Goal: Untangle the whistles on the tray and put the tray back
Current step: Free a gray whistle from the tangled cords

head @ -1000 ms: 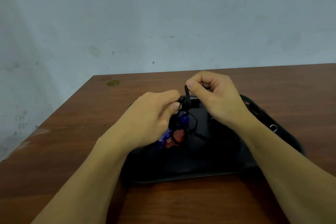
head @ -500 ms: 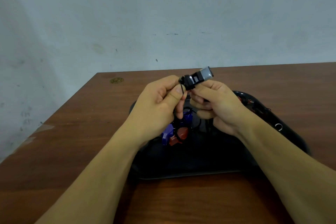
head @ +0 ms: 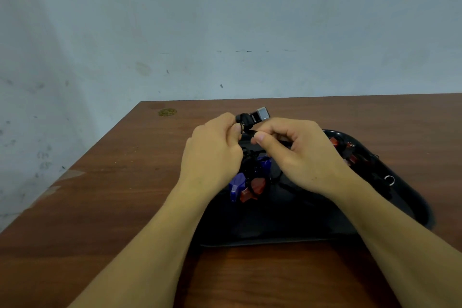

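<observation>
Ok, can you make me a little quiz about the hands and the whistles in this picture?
1. True or false: the black whistle is lying flat on the tray.
2. Which whistle sits nearest the left hand's wrist? A) blue whistle B) red whistle C) yellow whistle
3. Fill in: the right hand pinches a black ____.

Key
1. False: both hands hold it up above the tray.
2. A
3. cord
</observation>
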